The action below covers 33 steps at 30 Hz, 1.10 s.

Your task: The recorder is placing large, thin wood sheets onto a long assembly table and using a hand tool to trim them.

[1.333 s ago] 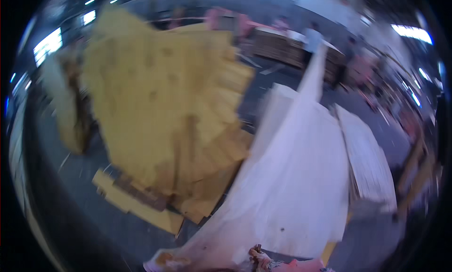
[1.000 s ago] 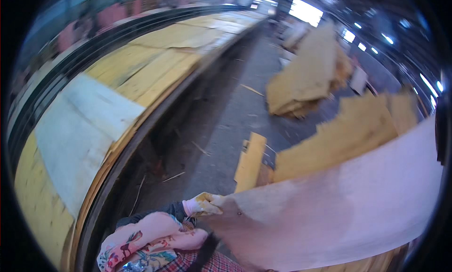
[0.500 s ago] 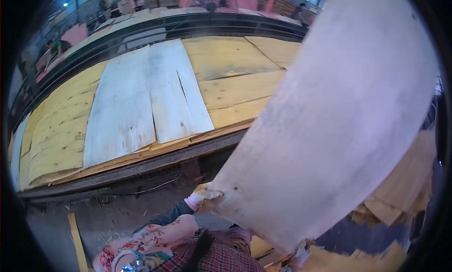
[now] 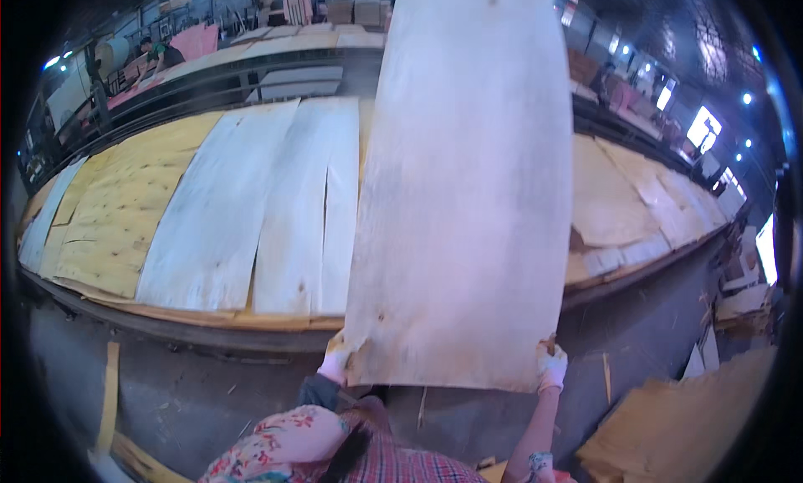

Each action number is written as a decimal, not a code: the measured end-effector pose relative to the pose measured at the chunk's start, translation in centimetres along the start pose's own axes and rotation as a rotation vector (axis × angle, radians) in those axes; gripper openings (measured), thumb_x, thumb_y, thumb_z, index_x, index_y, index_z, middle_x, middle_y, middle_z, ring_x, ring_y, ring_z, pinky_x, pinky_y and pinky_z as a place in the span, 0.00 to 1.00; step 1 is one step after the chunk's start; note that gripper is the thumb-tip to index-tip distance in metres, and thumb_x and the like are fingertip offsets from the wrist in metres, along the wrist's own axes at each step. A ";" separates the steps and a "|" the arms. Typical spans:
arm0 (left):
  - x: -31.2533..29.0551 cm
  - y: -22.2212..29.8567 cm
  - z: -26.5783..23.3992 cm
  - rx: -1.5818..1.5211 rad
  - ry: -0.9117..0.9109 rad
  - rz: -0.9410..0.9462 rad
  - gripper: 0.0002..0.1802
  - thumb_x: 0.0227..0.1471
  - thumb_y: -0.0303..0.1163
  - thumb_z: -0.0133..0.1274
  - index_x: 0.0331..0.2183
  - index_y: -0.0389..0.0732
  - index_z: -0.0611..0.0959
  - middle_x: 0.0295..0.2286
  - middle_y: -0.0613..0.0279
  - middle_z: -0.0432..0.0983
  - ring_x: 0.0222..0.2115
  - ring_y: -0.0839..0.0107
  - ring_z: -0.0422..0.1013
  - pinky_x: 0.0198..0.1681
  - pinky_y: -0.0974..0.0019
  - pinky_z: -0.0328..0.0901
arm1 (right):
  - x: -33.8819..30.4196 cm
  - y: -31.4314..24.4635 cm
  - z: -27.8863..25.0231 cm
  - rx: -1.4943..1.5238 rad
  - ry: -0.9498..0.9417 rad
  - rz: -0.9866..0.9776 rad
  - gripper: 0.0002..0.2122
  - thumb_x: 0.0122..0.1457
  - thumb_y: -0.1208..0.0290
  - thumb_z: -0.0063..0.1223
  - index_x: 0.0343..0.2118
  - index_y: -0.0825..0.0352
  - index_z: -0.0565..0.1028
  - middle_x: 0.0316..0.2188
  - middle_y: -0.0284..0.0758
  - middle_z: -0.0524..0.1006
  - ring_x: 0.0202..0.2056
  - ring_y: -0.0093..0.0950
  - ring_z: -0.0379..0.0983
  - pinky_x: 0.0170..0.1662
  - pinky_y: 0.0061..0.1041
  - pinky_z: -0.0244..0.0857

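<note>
Both gloved hands grasp the near end of one long, pale veneer sheet [image 4: 460,207], one hand at each corner. In the head view, the left hand [image 4: 337,359] is closed around the lower left corner, its white glove stained yellowish at the fingers. The right hand [image 4: 551,367] pinches the lower right corner, at about the same height in the picture and well apart from the left. How the fingers curl behind the sheet is hidden.

The right forearm rises steeply from the lower edge, leaning slightly outward, with a patterned cuff [image 4: 541,466] low on it. The left arm shows only as a short dark sleeve [image 4: 319,392] beyond a floral cloth [image 4: 284,441] and a plaid garment [image 4: 410,466].

The sheet extends away from the person, its far end reaching the upper edge of the view. It covers the middle of a long table [image 4: 209,337] from sight; whether it touches anything there cannot be told. On the table left of it lie white sheets [image 4: 226,207] and a knotty yellow sheet [image 4: 125,203]. A narrow wooden strip [image 4: 109,399] lies on the floor at the left, and brown sheets [image 4: 677,416] lie at the lower right, near the right forearm.
</note>
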<state>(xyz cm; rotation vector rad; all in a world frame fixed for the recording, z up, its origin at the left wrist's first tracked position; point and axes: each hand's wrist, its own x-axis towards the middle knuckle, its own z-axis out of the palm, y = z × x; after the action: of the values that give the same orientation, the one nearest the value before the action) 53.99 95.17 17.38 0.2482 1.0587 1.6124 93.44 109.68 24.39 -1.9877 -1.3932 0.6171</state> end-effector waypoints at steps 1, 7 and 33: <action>3.4 -1.8 -1.2 0.078 0.032 -0.003 0.20 0.39 0.30 0.58 0.37 0.36 0.75 0.22 0.66 0.72 0.17 0.78 0.66 0.19 0.72 0.62 | 3.2 -1.8 1.3 -0.100 -0.002 -0.006 0.13 0.47 0.65 0.52 0.27 0.73 0.74 0.18 0.37 0.74 0.23 0.21 0.68 0.28 0.23 0.62; 11.5 -0.3 2.2 0.371 0.328 -0.011 0.11 0.36 0.32 0.60 0.25 0.40 0.75 0.09 0.70 0.63 0.06 0.79 0.56 0.08 0.72 0.52 | 16.8 -3.7 9.3 -0.170 -0.065 -0.191 0.18 0.46 0.58 0.51 0.29 0.72 0.74 0.18 0.42 0.73 0.22 0.32 0.71 0.29 0.28 0.64; 19.6 -2.5 -0.3 0.763 0.416 -0.248 0.24 0.41 0.46 0.56 0.34 0.34 0.77 0.24 0.61 0.75 0.24 0.73 0.69 0.28 0.69 0.65 | 27.5 0.5 21.2 -0.523 -0.353 -0.076 0.22 0.43 0.53 0.50 0.26 0.72 0.73 0.22 0.46 0.74 0.26 0.37 0.72 0.29 0.31 0.65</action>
<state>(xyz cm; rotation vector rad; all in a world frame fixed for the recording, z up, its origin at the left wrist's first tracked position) 48.72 111.89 8.27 0.2732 1.9274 0.9953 88.44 140.20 8.71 -2.2826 -1.9984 0.6378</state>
